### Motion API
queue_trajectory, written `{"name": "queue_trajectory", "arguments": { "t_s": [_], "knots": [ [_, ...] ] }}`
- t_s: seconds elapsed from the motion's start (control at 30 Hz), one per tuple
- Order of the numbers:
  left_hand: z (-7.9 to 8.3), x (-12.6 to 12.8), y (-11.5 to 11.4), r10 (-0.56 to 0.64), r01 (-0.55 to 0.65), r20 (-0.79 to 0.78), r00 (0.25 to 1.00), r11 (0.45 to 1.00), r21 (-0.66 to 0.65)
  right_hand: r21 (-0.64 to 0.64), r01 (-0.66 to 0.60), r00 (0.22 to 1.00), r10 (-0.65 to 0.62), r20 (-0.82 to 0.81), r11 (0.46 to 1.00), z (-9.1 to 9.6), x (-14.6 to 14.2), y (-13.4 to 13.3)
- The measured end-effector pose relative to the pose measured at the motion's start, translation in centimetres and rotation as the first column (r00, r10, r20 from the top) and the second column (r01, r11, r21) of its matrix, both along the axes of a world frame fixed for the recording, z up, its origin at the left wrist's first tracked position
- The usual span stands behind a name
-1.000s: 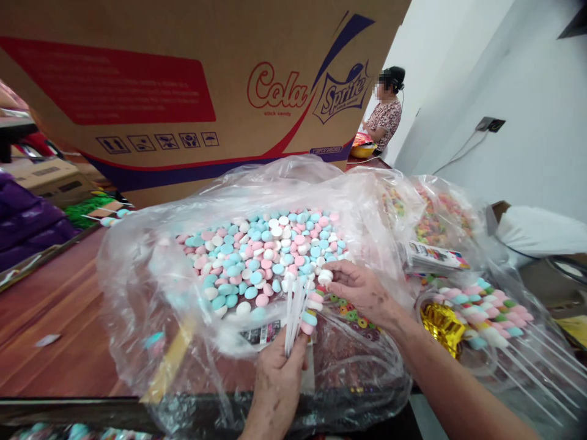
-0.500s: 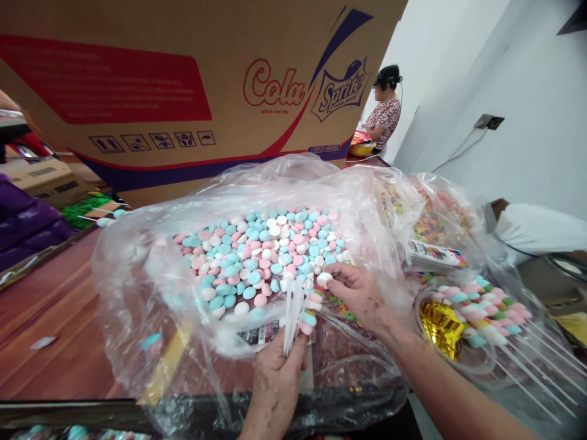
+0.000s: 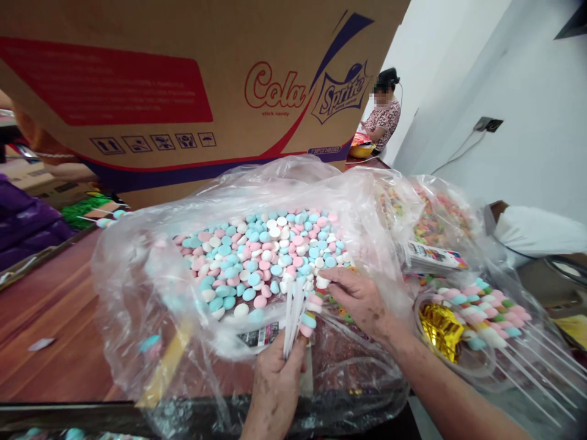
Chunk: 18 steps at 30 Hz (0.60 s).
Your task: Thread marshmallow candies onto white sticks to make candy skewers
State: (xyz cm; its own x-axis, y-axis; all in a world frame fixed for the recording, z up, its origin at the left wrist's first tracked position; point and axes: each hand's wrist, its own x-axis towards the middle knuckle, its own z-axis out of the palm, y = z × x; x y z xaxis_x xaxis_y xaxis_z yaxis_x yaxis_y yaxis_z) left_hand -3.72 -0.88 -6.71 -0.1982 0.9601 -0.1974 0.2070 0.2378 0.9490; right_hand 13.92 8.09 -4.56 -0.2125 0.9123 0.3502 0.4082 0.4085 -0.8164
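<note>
Far left: purple packs (image 3: 22, 223) and a green tuft (image 3: 85, 208) at the counter (image 3: 59, 318) edge, brown wood, one small paper scrap (image 3: 40, 344) on it. Behind: big cardboard box (image 3: 183, 91), "Cola / Sprite stick candy" print, standing just behind the bag.

Centre: clear plastic bag (image 3: 137, 269) lying open on the counter, full of pink, blue and white candy discs (image 3: 261, 256).

Left hand (image 3: 275, 385) low centre, clenched on a bundle of white sticks (image 3: 293, 315); sticks point up toward the bag mouth, several already carry discs near their tops. Right hand (image 3: 360, 299) just right of the stick tips, fingers pinching a white disc (image 3: 322, 282) at the bag's edge, touching or almost touching the top of a stick; can't tell which.

Right: second clear bag with multicoloured ring candy (image 3: 431, 223), a printed card (image 3: 435, 256) in front of it. Below that, a tub (image 3: 458, 360) with gold foil (image 3: 443, 327) and finished candy skewers (image 3: 486, 311) lying across it, sticks pointing right.

Background right: another person (image 3: 383, 116) at a far table, by a yellow bowl (image 3: 362, 148). Wall socket (image 3: 488, 124) on the white wall.
</note>
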Motion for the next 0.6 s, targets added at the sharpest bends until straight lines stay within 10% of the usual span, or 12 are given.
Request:
{"name": "queue_trajectory", "arguments": {
  "t_s": [0.6],
  "knots": [
    [-0.8,-0.1,0.2,0.043,-0.043,0.002,0.999,0.997,0.058,0.083,0.007,0.989,0.006,-0.146,0.997,-2.1,-1.8,-1.5]
  ]
}}
